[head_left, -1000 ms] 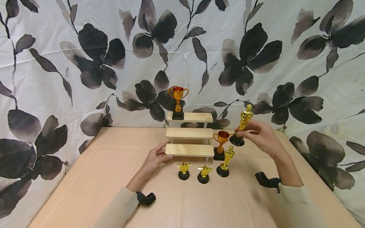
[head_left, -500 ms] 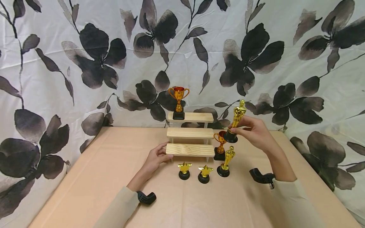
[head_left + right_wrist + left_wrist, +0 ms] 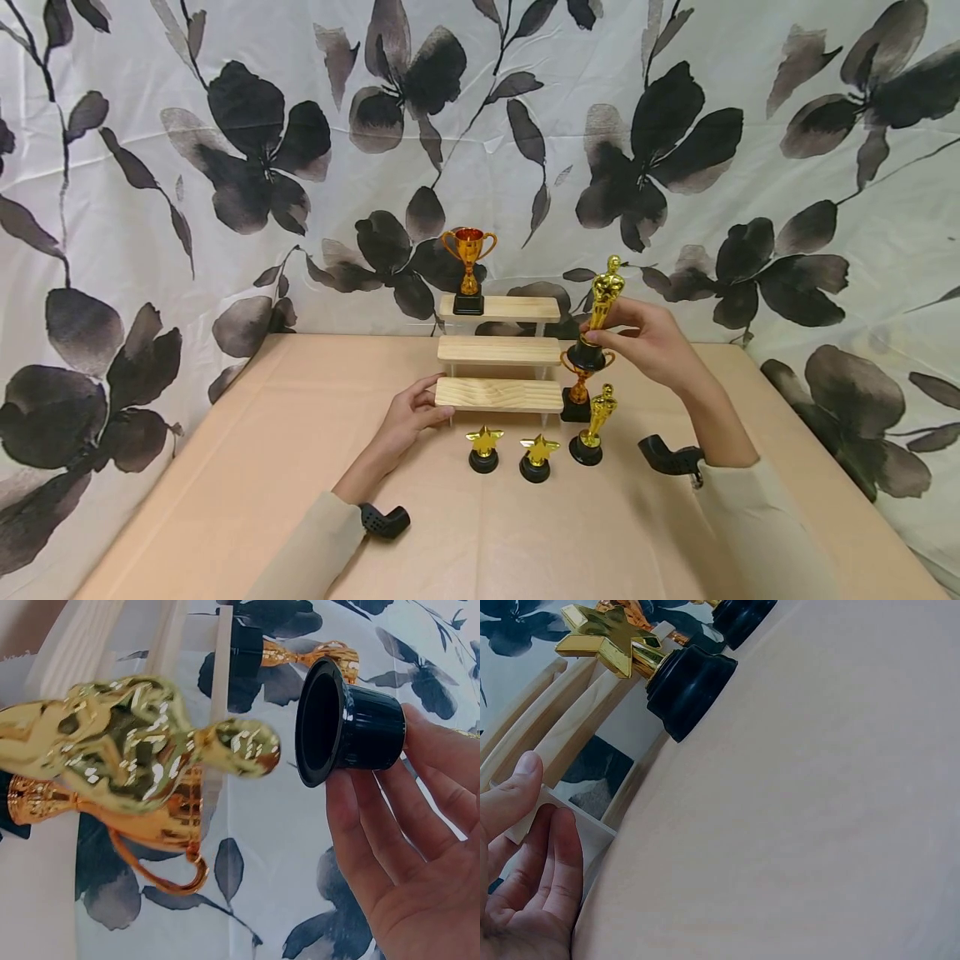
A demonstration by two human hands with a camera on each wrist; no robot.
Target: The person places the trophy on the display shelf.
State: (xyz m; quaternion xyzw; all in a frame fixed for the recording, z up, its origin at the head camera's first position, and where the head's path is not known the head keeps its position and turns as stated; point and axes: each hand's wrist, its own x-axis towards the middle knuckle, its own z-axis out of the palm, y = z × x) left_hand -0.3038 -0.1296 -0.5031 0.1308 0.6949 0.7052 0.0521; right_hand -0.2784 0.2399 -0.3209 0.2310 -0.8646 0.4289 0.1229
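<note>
My left hand (image 3: pixel 408 419) grips the left end of the lowest step of a three-tier wooden display stand (image 3: pixel 498 395). In the left wrist view its thumb lies on the step and the fingers sit beneath. Raised right of the stand, my right hand (image 3: pixel 651 342) holds a gold figure trophy (image 3: pixel 606 296) near its black base, almost upright. Behind that base, partly covered, an orange-gold cup trophy (image 3: pixel 577 403) stands on the table. The right wrist view shows the held trophy's hollow base (image 3: pixel 367 724); its gold figure is hidden there.
A second cup trophy (image 3: pixel 468 250) stands on the top tier's left end. Before the stand are two star trophies, one left (image 3: pixel 483 446) and one right (image 3: pixel 537 454), with another gold figure trophy (image 3: pixel 602 412) beside them. Floral cloth (image 3: pixel 495 167) hangs behind the table.
My right hand has carried the gold figure trophy leftward and slightly up, to in front of the cup beside the stand. The left hand has stayed on the stand.
</note>
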